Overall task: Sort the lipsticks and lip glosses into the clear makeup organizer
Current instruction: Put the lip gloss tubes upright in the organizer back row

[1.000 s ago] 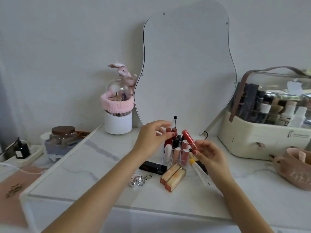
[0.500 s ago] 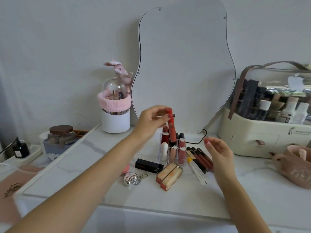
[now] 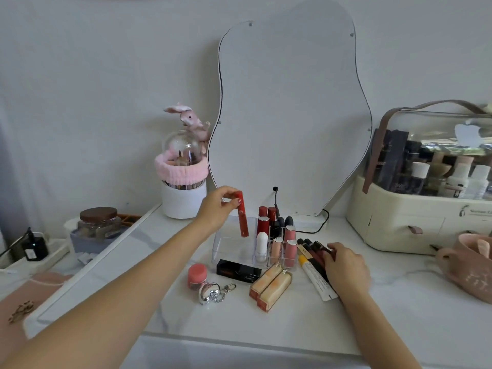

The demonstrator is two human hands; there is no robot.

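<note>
A slim red lip gloss tube [image 3: 242, 214], now passed to the left hand [image 3: 217, 209], hangs pinched over the clear acrylic makeup organizer [image 3: 229, 246] at centre frame, ready to drop in, while the emptied right hand [image 3: 346, 267] rests loosely open on dark lip pencils [image 3: 312, 250].

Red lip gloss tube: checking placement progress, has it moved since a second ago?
Yes. The red lip gloss tube went from right of the clear organizer to above its left compartment.

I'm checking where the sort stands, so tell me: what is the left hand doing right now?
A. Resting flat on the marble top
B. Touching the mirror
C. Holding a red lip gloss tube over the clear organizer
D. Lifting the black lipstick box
C: the left hand pinches the red lip gloss tube by its top, hanging nearly upright above the open left section of the clear organizer.
</note>
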